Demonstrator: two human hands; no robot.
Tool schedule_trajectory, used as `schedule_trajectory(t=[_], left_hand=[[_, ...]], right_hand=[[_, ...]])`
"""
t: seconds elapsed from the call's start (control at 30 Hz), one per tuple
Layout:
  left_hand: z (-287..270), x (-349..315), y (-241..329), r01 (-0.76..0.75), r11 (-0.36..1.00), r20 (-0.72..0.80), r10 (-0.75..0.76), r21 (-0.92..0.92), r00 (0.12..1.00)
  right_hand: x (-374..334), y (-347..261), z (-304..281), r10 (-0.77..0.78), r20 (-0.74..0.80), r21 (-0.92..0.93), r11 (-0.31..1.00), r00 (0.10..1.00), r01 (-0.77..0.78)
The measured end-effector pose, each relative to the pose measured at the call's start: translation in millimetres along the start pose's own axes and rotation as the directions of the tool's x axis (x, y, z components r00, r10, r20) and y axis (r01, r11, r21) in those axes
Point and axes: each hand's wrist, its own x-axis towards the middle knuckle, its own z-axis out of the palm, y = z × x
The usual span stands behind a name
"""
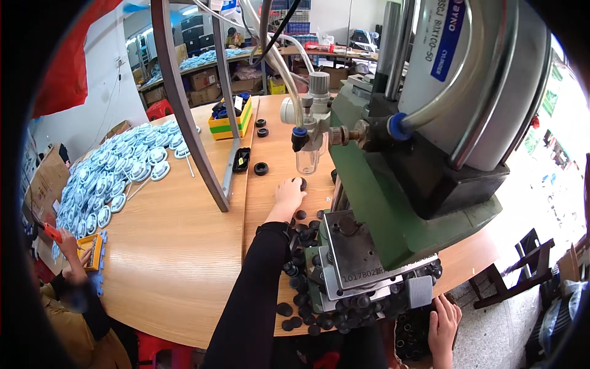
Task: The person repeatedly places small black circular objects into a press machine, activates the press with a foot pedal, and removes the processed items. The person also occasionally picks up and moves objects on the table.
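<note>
My left hand [289, 195] reaches forward over the wooden table, its fingers closed around a small black round part [303, 183]. Just behind it hangs the clear bowl [307, 161] of an air regulator. At the lower right, my right hand [444, 323] has its fingers stretched out beside a box of black rings [413, 335], with nothing visible in it. Between my hands stands a green pneumatic press [393, 203] with a metal plate [350, 246] under its head. Many black rubber caps [301, 286] lie around its base.
A grey metal frame [190, 117] stands left of the press. Further left are a pile of light-blue plastic parts [117, 169] and a co-worker's hand [70, 249] near a yellow tray [92, 252]. Black rings [261, 168] and a yellow-green bin [230, 120] sit ahead.
</note>
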Motion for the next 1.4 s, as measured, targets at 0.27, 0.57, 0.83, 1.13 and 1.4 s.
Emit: schedule_trajectory(t=[0.27, 0.57, 0.83, 1.13, 1.4], left_hand=[[-73, -48, -44, -0.098, 0.994, 0.039, 0.1, -0.057, 0.994], [-222, -276, 2, 0.047, 0.683, 0.228, 0.178, -0.729, 0.957], [-189, -412, 1, 0.296, -0.012, 0.286, 0.219, -0.955, 0.933], [-166, -433, -2, 0.346, -0.424, 0.323, 0.127, -0.837, 0.938], [-152, -442, 0, 0.343, -0.502, 0.35, 0.084, -0.794, 0.933]], right_hand=[[30, -32, 16, -0.126, -0.074, 0.153, 0.979, 0.989, 0.136], [77, -131, 10, -0.171, -0.174, 0.301, 0.928, 0.97, 0.217], [108, -176, 26, -0.001, -0.177, 0.638, 0.762, 0.984, 0.115], [111, -172, 12, -0.079, -0.072, 0.46, 0.882, 0.994, 0.103], [111, -186, 1, -0.054, -0.187, 0.662, 0.731, 0.981, 0.167]])
